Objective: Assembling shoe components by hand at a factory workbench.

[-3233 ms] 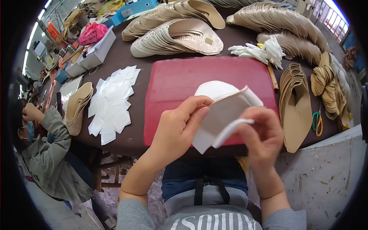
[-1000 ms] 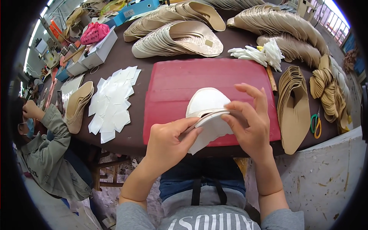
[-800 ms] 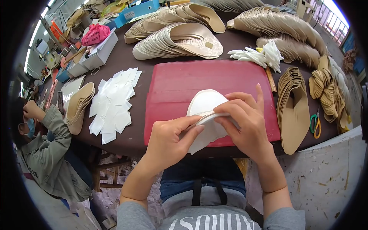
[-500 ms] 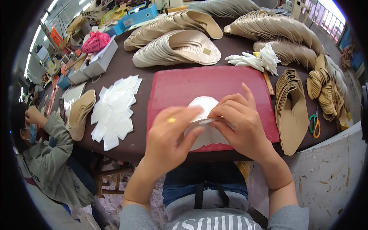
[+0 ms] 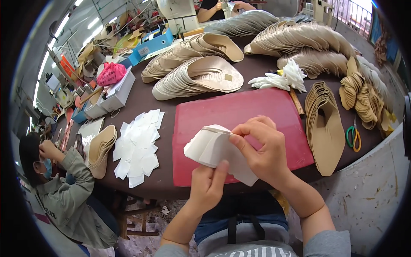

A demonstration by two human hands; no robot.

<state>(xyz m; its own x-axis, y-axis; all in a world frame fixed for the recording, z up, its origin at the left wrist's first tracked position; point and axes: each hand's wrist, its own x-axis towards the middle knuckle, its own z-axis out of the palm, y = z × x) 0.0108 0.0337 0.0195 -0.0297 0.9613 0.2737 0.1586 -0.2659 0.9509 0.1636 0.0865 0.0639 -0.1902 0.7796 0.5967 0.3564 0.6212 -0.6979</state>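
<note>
Pinching the upper right edge of a folded off-white shoe-upper piece [image 5: 214, 147], the right hand [image 5: 263, 150] is closing its thumb and forefinger tightly together, while its other fingers are curling loosely behind. The left hand [image 5: 207, 184] is gripping the same piece from below, its thumb pressing on the near face and its fingers bending under the lower edge, partly hidden. The piece is hanging tilted between both hands, above the near part of a red mat [image 5: 274, 111], with a curved layer overlapping another and one pale flap drooping toward the mat's near edge. The mat is lying on a table with a dark brown cover [image 5: 168, 132]. To its left, a spread of white cut sheets [image 5: 139, 145] is overlapping in a loose heap, and a small stack of beige shoe-shaped pieces [image 5: 102, 150] is resting beyond that. To the right, a stack of tan shoe-shaped pieces [image 5: 327, 128] is standing just beside the mat, with green-and-orange-handled scissors [image 5: 353, 138] lying near it. Past the mat's far edge, fanned cream shoe uppers [image 5: 192, 79] and a bundle of white strips [image 5: 280, 77] are sitting. At the far left, a co-worker in a grey-green jacket [image 5: 68, 188] is raising one hand to the head.
</note>
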